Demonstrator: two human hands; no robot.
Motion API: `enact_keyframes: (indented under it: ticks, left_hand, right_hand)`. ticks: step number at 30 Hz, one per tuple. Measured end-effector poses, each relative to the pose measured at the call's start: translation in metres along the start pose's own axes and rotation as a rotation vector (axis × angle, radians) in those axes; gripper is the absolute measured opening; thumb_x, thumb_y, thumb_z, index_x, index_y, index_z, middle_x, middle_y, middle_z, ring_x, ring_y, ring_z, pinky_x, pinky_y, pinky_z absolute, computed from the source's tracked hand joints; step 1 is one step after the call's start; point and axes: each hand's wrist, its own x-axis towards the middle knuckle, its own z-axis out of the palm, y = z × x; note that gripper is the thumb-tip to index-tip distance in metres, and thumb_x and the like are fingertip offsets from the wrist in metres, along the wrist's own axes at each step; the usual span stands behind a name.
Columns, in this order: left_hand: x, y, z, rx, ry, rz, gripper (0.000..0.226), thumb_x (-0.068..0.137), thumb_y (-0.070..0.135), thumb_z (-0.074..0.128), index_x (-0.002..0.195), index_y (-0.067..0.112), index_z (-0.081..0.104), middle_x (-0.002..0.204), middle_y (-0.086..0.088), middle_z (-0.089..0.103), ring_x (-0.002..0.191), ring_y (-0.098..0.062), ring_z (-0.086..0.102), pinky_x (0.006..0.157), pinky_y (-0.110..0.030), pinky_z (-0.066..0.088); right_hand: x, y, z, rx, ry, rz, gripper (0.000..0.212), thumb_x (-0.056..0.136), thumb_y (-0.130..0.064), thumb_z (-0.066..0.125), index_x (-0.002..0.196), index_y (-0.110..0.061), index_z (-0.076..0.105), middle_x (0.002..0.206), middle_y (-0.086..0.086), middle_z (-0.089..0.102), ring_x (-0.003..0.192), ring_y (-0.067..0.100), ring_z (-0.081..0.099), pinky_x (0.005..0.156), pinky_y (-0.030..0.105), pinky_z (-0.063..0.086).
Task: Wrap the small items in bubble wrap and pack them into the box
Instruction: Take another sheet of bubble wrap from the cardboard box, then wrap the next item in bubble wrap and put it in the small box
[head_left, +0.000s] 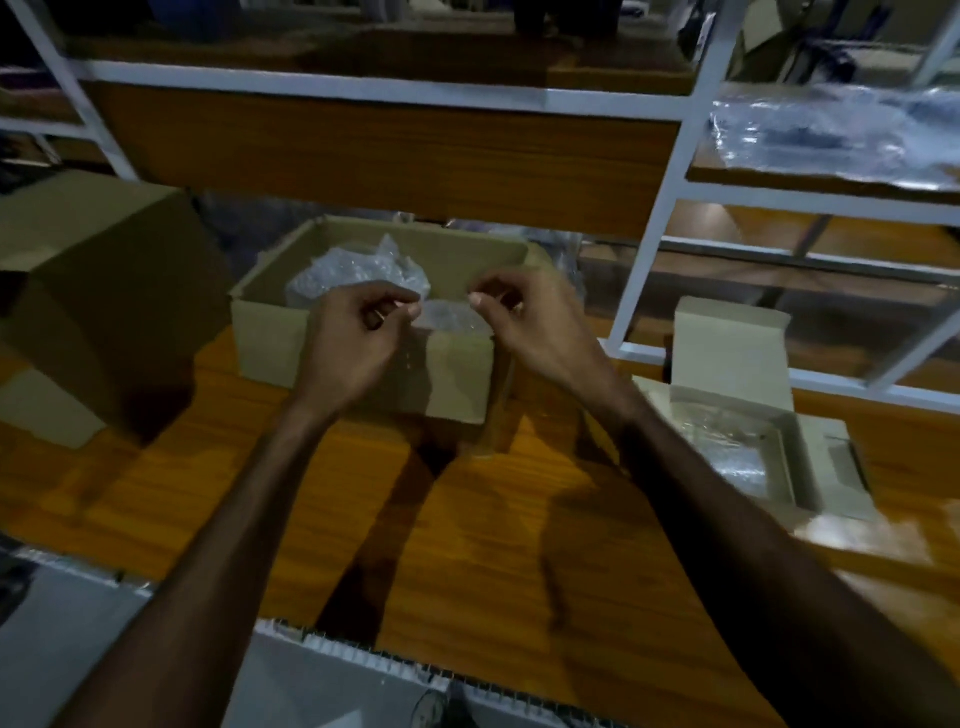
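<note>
I am pinching a clear piece of bubble wrap (451, 318) between my left hand (358, 338) and right hand (530, 322), both gripping it over the open box (363, 358), and I judge lowering it evenly is keeping it from snagging the rim.

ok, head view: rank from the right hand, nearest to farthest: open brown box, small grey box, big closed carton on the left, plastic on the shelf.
From the right hand:
1. open brown box, right under the hand, centre of the table
2. small grey box, to its right
3. plastic on the shelf, upper right
4. big closed carton, far left

Items 3 and 4 are close to call.
</note>
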Motion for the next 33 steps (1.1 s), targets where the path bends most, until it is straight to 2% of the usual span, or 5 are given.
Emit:
enact_keyframes:
  ticks: [5, 10, 14, 27, 33]
  left_hand:
    - [0.062, -0.032, -0.016, 0.247, -0.206, 0.101, 0.026, 0.099, 0.014, 0.070, 0.123, 0.024, 0.074, 0.109, 0.010, 0.070, 0.088, 0.005, 0.059, 0.070, -0.013, 0.045]
    - [0.108, -0.062, -0.029, 0.538, -0.406, 0.193, 0.052, 0.087, 0.008, 0.079, 0.135, 0.026, 0.067, 0.147, -0.007, 0.055, 0.136, -0.025, 0.046, 0.110, -0.043, 0.042]
    - [0.127, -0.069, -0.033, 0.760, -0.463, 0.256, 0.038, 0.087, 0.024, 0.082, 0.124, 0.028, 0.072, 0.141, -0.007, 0.058, 0.132, -0.026, 0.050, 0.107, -0.040, 0.039]
    - [0.142, -0.031, -0.045, 0.205, -0.235, 0.324, 0.023, 0.095, -0.004, 0.062, 0.108, 0.009, 0.076, 0.105, -0.006, 0.075, 0.094, -0.017, 0.066, 0.084, -0.042, 0.058]
    - [0.151, 0.018, -0.045, 0.043, -0.152, 0.426, 0.012, 0.094, 0.010, 0.073, 0.104, 0.014, 0.078, 0.095, 0.002, 0.075, 0.084, -0.003, 0.069, 0.073, -0.018, 0.057]
  right_hand:
    - [0.065, 0.012, 0.021, -0.212, -0.212, 0.032, 0.024, 0.099, -0.030, 0.068, 0.120, -0.018, 0.073, 0.118, -0.002, 0.073, 0.102, 0.009, 0.066, 0.088, 0.037, 0.058]
    - [0.097, 0.021, 0.037, -0.318, -0.360, 0.064, 0.023, 0.095, -0.022, 0.073, 0.117, -0.017, 0.073, 0.119, 0.001, 0.073, 0.106, 0.015, 0.067, 0.093, 0.043, 0.058]
    - [0.105, 0.022, 0.045, -0.290, -0.379, 0.103, 0.021, 0.096, -0.025, 0.072, 0.115, -0.016, 0.075, 0.115, 0.001, 0.073, 0.105, 0.016, 0.067, 0.093, 0.045, 0.058]
    - [0.115, -0.004, 0.048, -0.074, -0.178, 0.095, 0.098, 0.082, -0.068, 0.073, 0.162, -0.032, 0.028, 0.161, 0.007, 0.036, 0.139, 0.026, 0.046, 0.105, 0.051, 0.050]
    - [0.117, -0.019, 0.043, 0.063, 0.171, 0.088, 0.074, 0.087, -0.038, 0.071, 0.154, -0.029, 0.039, 0.150, 0.002, 0.047, 0.131, 0.020, 0.050, 0.099, 0.046, 0.055]
